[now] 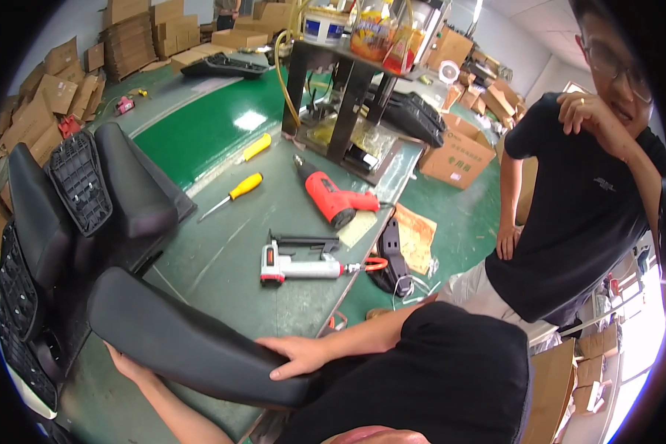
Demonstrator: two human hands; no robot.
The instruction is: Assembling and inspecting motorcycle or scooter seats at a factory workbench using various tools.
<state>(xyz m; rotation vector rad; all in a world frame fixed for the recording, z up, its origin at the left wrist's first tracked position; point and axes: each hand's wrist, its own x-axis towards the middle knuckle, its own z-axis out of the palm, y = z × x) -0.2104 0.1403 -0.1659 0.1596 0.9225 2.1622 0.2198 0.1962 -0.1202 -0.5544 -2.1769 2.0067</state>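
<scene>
Left hand [130, 367] partly hidden by seat [189, 337]

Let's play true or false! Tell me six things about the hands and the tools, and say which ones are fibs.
1. The left hand and the right hand both touch a long black seat. True.
2. The right hand is squeezing a hammer. False: it lies on the seat with its fingers spread.
3. A red heat gun and a stapler lie on the green table. True.
4. The stapler touches that seat. False: bare table shows between them.
5. The screwdriver has a yellow handle. True.
6. The screwdriver is stuck into the seat. False: it lies on the table.
</scene>
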